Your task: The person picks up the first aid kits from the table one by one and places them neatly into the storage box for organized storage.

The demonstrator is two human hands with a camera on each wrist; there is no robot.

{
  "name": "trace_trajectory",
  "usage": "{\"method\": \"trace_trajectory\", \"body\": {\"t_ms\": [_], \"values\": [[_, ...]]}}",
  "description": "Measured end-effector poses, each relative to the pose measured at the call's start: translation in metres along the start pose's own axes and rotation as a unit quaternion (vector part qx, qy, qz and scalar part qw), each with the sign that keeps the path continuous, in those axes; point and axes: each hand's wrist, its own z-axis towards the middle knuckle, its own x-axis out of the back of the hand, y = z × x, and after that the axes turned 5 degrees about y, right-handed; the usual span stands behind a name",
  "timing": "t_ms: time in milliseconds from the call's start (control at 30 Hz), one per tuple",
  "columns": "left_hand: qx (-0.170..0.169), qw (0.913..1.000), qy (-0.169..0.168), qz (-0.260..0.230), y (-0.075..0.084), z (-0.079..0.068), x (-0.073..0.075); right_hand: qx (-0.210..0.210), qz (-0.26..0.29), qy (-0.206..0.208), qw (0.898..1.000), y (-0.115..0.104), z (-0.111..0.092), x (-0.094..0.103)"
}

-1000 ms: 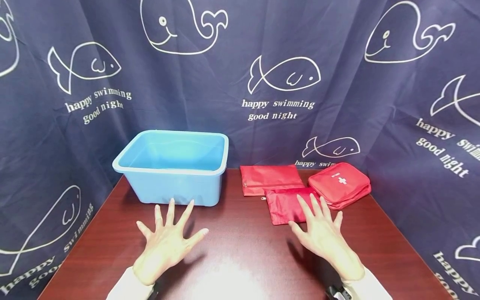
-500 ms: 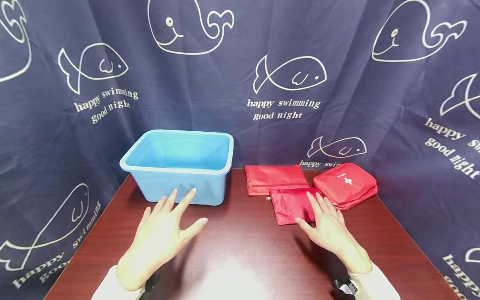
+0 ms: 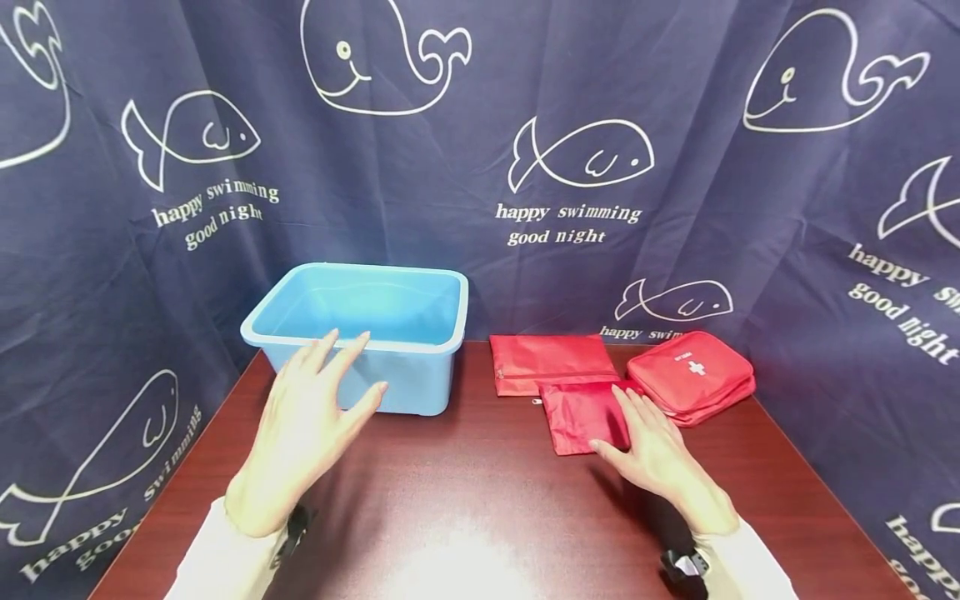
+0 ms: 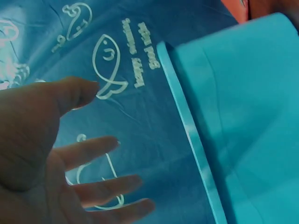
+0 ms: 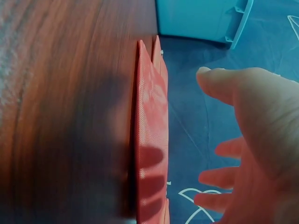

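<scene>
My left hand (image 3: 296,425) is raised before the light blue plastic basin (image 3: 405,379), its fingers loosely extended and overlapping the front rim in the head view. The left wrist view has that hand's fingertips apart from the basin's rim (image 4: 187,123). Over the near right part of a red zippered pouch (image 3: 573,421) hovers my right hand (image 3: 663,450), thumb spread from relaxed fingers. In the right wrist view, the pouch (image 5: 152,121) lies on the table with finger shadows across it, and a gap separates it from the hand. Neither hand holds anything.
Behind the near pouch lies another red zippered pouch (image 3: 551,357), partly overlapped by it. A red first-aid bag (image 3: 690,375) with a white cross sits at the right rear. A dark blue curtain (image 3: 420,175) with fish prints encloses the brown table (image 3: 450,492) behind and at both sides.
My left hand has risen and moved forward to the basin's front rim. My right hand's fingers have drawn closer together over the near pouch. The head view has shifted slightly.
</scene>
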Motion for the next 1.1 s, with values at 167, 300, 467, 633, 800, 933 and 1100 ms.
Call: {"method": "trace_trajectory", "body": {"t_ms": [167, 300, 467, 633, 800, 933, 1100], "values": [[0.006, 0.9997, 0.016, -0.017, -0.016, 0.012, -0.013, 0.009, -0.001, -0.002, 1.000, 0.002, 0.005, -0.004], [0.011, 0.9993, 0.024, -0.024, -0.029, 0.017, -0.024, 0.022, -0.001, -0.007, 1.000, 0.005, 0.007, -0.008], [0.022, 0.9988, 0.013, -0.042, -0.038, 0.021, -0.033, 0.031, -0.005, -0.016, 0.999, 0.010, 0.007, -0.013], [0.016, 0.9983, 0.009, -0.055, -0.044, 0.024, -0.041, 0.029, -0.003, -0.031, 0.999, 0.014, 0.008, -0.014], [0.012, 0.9982, -0.001, -0.059, -0.047, 0.023, -0.044, 0.021, -0.001, -0.055, 0.998, 0.017, 0.007, -0.017], [0.012, 0.9980, 0.003, -0.062, -0.049, 0.024, -0.046, 0.017, 0.002, -0.069, 0.997, 0.019, 0.006, -0.019], [0.007, 0.9976, 0.014, -0.067, -0.051, 0.026, -0.050, 0.016, -0.004, -0.076, 0.997, 0.023, 0.007, -0.018]]}}
